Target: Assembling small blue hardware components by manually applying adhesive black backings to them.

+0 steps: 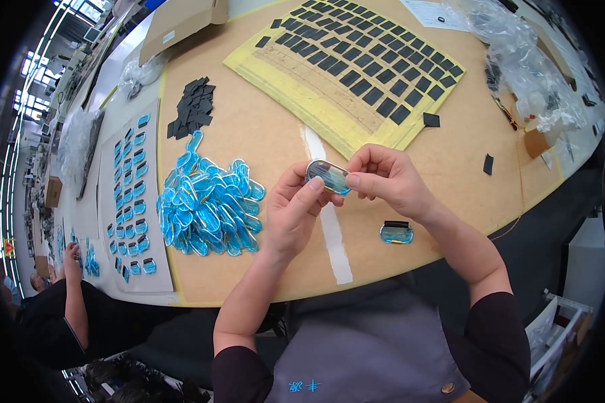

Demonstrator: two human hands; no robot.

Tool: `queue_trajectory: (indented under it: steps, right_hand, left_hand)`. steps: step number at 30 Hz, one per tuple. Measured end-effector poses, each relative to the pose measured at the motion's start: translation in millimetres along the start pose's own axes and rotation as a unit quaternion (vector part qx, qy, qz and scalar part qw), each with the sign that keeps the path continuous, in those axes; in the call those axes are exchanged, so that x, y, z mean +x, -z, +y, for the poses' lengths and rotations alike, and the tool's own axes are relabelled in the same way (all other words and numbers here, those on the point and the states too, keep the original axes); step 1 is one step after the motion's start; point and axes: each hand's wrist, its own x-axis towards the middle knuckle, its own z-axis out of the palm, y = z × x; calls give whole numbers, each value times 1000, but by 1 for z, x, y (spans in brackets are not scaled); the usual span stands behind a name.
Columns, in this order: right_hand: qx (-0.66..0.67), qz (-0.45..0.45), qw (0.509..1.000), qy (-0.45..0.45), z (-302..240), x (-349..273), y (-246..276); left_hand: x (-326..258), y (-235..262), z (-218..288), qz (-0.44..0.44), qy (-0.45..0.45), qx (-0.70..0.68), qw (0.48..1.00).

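Note:
My left hand and my right hand together hold one small oval clear piece with a blue rim above the tan table. Both thumbs and forefingers pinch its ends. A heap of the same blue oval pieces lies left of my left hand. One finished oval piece with a black pad on it rests on the table under my right wrist. A yellow sheet carrying rows of black square pads lies beyond my hands.
A pile of loose black pads sits at the upper left. A grey board with rows of blue ovals lies left. Clear plastic bags lie at the upper right. Another person's hand rests at far left.

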Motion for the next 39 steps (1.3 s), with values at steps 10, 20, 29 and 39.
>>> queue_trajectory:
  steps: [10, 20, 29, 39]
  right_hand:
    - [112, -60, 989, -75, 4, 1, 6]
    - [77, -101, 991, -45, 6, 3, 8]
    - [-360, 166, 912, 108, -50, -1, 79]
    - [-605, 179, 774, 58, -48, -10, 162]
  left_hand:
    - [0, 9, -4, -107, -16, -15, 994]
    - [0, -1, -8, -122, -50, -5, 991]
    - [-4, -1, 1, -25, -64, 35, 997]
    - [-7, -9, 9, -17, -63, 39, 997]
